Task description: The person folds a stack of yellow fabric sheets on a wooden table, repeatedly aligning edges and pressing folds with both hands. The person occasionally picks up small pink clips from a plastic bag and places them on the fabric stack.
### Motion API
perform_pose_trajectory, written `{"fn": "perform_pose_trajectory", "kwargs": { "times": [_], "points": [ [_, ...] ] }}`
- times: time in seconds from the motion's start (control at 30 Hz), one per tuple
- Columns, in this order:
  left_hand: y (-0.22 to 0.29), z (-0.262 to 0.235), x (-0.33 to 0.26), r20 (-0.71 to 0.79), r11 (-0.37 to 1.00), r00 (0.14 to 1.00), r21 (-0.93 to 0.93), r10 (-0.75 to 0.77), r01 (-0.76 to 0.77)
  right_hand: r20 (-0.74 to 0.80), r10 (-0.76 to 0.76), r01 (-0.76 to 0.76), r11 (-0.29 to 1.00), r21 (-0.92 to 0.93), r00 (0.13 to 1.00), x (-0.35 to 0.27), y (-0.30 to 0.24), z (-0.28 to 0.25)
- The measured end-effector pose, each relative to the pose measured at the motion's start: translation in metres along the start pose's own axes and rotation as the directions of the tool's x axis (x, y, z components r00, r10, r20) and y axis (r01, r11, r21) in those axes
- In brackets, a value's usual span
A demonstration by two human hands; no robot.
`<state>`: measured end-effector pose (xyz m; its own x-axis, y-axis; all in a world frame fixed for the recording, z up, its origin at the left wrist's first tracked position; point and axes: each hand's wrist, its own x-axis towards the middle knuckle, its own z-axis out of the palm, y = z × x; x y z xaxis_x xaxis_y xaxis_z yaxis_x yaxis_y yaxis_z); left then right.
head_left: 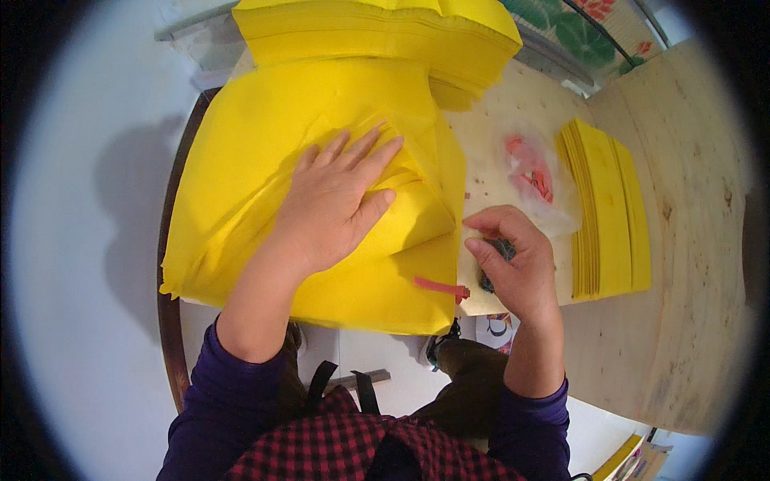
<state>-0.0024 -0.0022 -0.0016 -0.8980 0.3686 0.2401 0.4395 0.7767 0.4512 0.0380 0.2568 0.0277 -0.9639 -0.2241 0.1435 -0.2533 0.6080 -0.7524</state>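
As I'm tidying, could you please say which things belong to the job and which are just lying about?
Likely for the job:
yellow sheets, under the left hand
red strip, on them
clear bag of red pieces
folded yellow stack
dark bundle, by the right hand

Apparently just lying about:
printed paper
grey bar

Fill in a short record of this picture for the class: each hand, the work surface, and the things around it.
Left hand: flat on the yellow sheets, fingers spread
Right hand: beside the sheets' right edge, fingers curled, thumb and forefinger slightly apart
Surface: wooden table
On the sheets: red strip, near the right edge
Under the right hand: dark object, partly hidden, kind unclear
Far end: thick yellow stack
Right side: clear plastic bag with red pieces; smaller yellow stack
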Motion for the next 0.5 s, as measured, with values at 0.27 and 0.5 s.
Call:
{"fn": "perform_pose_trajectory", "kwargs": {
  "times": [0.27,0.5],
  "points": [
    [0.002,-0.001,0.000,-0.005,1.000,1.000,0.027,0.003,-0.003,-0.046,0.019,-0.019,1.000,0.008,0.999,0.036,0.016,0.033],
    [0.002,-0.002,0.000,0.002,1.000,1.000,0.016,-0.003,0.003,0.064,0.072,-0.072,0.997,-0.012,0.995,0.043,0.019,0.033]
  ]
}}
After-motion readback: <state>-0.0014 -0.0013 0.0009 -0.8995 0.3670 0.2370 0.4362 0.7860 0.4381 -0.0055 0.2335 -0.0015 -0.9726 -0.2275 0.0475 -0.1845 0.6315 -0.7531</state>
